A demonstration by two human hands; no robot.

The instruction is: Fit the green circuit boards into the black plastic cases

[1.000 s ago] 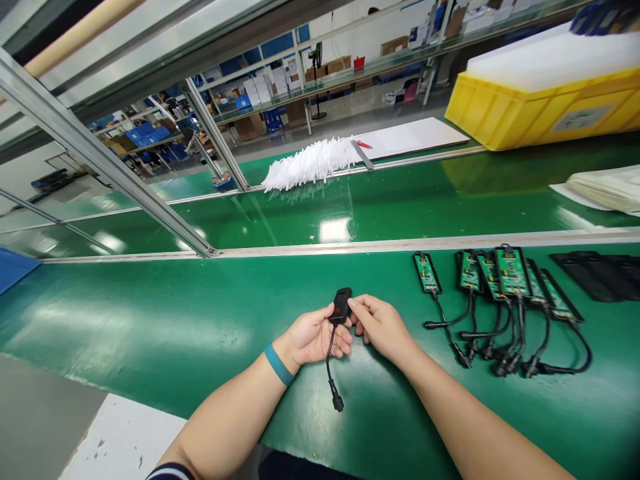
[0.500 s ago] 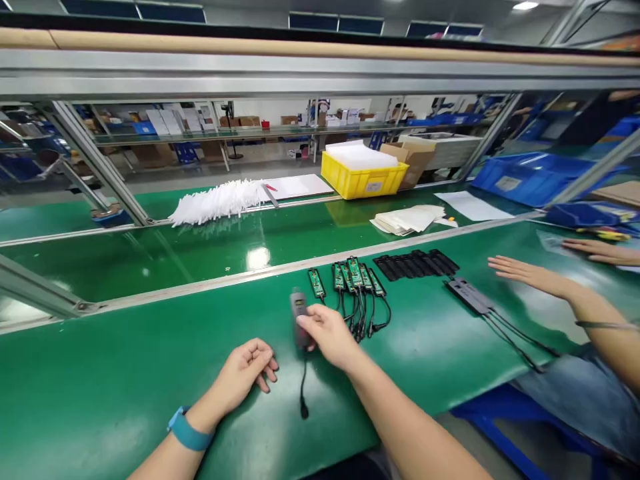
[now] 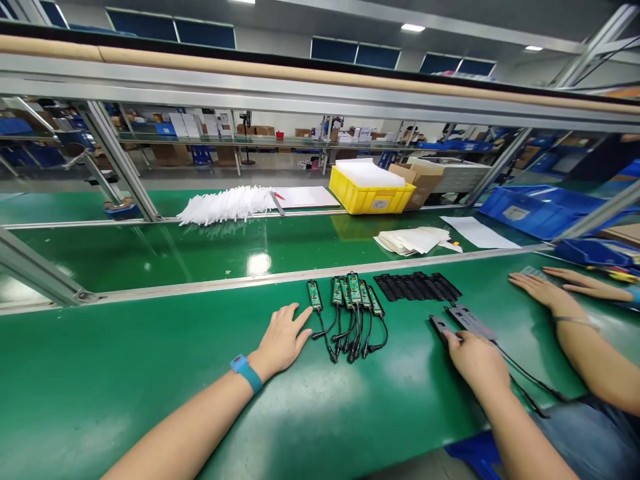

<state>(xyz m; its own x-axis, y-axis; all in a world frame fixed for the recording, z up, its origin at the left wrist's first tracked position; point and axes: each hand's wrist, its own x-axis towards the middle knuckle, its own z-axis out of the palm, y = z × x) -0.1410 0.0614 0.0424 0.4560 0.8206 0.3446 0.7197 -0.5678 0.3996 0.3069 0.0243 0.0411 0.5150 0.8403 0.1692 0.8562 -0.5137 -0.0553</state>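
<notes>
My right hand (image 3: 477, 363) holds a dark grey cased device (image 3: 439, 327) low over the green bench, just left of the other grey cased devices (image 3: 470, 321), whose black cables trail toward the front edge. My left hand (image 3: 284, 337), fingers apart and holding nothing, reaches beside the leftmost green circuit board (image 3: 314, 295). Several more boards in black shells (image 3: 354, 290) lie in a cluster to its right, with their black cables toward me. Behind and to the right of them is a row of black covers (image 3: 417, 287).
A co-worker's hands (image 3: 537, 290) rest on the bench at the right. Beyond the metal rail (image 3: 240, 275) are white strips (image 3: 225, 205), a yellow bin (image 3: 370, 193), a paper stack (image 3: 413, 240) and a blue bin (image 3: 540, 210). A slanted metal post (image 3: 120, 160) stands at left.
My right hand has carried the grey device rightward to the other grey devices. My left hand has moved right and forward to the boards, its fingers spreading. The co-worker's hands have shifted.
</notes>
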